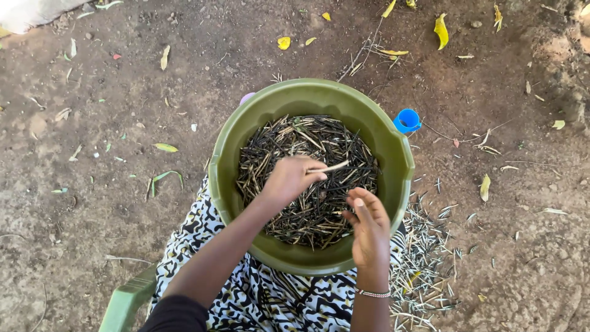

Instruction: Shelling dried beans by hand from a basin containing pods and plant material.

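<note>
over green basin (402, 160) of dry pods (289, 141), left hand (289, 179) pinches pale pod (332, 166)

support: bare dirt ground (110, 123) | on it: yellow leaves (440, 31), blue cup (407, 120), pale stalks (430, 270)

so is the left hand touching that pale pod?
Touching. The head view shows the left hand pinching one end of the pale pod above the green basin.
</note>
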